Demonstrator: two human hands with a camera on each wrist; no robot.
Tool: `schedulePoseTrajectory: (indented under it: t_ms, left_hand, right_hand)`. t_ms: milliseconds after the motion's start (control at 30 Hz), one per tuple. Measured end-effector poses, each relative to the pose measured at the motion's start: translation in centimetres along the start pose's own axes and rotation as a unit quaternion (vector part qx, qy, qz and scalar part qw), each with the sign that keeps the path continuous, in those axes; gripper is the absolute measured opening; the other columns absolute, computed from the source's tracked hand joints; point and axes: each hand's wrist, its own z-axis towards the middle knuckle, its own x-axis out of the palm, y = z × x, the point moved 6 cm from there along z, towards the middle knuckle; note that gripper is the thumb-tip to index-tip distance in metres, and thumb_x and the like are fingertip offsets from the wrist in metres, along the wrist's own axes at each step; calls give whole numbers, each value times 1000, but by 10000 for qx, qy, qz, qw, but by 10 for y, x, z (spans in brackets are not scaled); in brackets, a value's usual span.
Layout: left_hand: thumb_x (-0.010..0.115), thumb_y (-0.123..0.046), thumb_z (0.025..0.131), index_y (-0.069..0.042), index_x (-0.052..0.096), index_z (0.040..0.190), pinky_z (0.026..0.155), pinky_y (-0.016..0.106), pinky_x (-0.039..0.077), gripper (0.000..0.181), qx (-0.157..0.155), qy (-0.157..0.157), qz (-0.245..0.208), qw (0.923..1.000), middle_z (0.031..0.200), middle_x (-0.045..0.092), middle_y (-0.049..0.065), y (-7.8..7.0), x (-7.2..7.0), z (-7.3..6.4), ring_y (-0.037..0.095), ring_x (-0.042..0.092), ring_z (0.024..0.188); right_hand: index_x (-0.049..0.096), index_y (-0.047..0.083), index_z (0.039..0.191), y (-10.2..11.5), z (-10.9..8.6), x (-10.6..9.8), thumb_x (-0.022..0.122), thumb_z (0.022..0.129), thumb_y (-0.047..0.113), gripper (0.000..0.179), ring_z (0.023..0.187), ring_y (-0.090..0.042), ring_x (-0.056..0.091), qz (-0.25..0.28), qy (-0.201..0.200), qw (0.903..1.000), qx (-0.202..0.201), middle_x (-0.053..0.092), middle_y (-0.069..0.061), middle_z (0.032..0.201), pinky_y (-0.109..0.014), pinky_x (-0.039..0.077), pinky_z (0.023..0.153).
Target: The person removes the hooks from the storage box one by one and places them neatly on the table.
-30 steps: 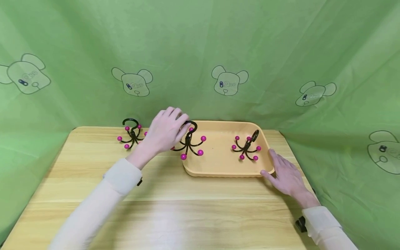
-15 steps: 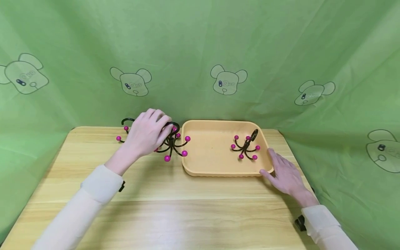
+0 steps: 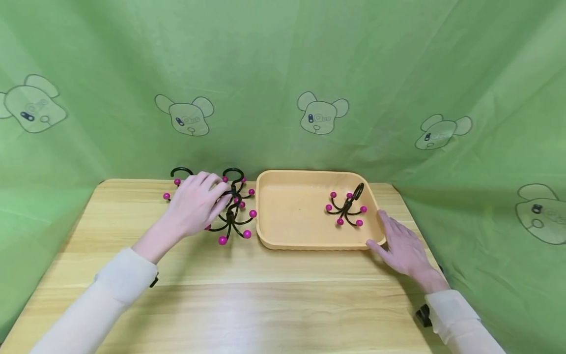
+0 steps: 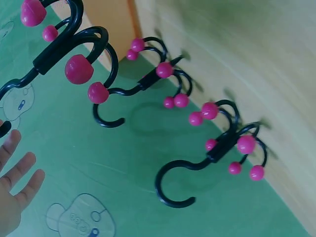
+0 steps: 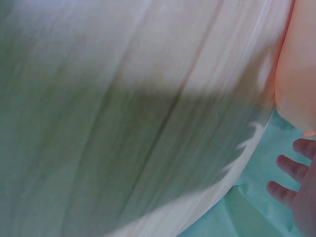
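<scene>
Pale wood-grain table (image 3: 247, 314) up front. Right hand (image 3: 404, 248) rests on the near right corner of the light orange, rounded rectangular tray (image 3: 309, 246), fingers relaxed, same spot as a second ago. Left hand (image 3: 193, 202) has its fingers pinched on the hook of a black curved-arm hanger with magenta ball tips (image 3: 230, 216). Change: that hanger was above the tray's left rim; now it's upright left of the tray, nearer the person. Reads as a transfer out of the tray, probably close to set-down.

Farther: a matching black hanger in the tray (image 3: 348, 205), right part. Behind the held one, a second black hanger on the table (image 4: 150, 79); beyond the left hand, a third (image 4: 224, 146), mostly hidden from the head view. Green bear-print cloth (image 3: 256, 59) at back.

Can't tell if the held hanger touches the table or its neighbour. Left wrist view crops it; right wrist view crops the tray.
</scene>
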Motion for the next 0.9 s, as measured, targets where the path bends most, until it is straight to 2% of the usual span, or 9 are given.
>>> schedulePoseTrajectory:
  t_ms: [300,533,700,900]
  left_hand:
    - [66,-28,99,-9,71,106,91,51,59,21,-9,11,-89,10000,107,72,16,7,11,-20,37,68,103]
    - [59,-33,104,-9,70,112,94,49,59,27,-59,436,-146,9989,110,72,14,9,27,-30,33,67,105]
    - [68,-28,100,-9,70,114,95,47,59,24,-89,574,-184,9981,110,71,12,8,38,-34,31,66,105]
    - [65,-28,101,-10,68,113,85,43,58,22,-100,629,-186,9978,106,69,10,4,46,-36,28,63,98]
  right_hand:
    - [8,8,170,0,0,0,54,102,61,97,149,-54,40,-33,-72,10000,-51,32,-28,169,-69,36,120]
    - [9,8,170,1,0,-1,54,102,60,97,148,-55,41,-26,-113,9999,-68,32,-28,169,-69,37,119]
    - [8,8,170,2,0,-1,54,103,60,97,148,-54,42,-34,-124,9999,-65,31,-28,169,-69,37,119]
    - [10,7,170,3,0,-1,55,102,60,96,148,-54,42,-16,-163,9998,-81,32,-28,169,-69,37,119]
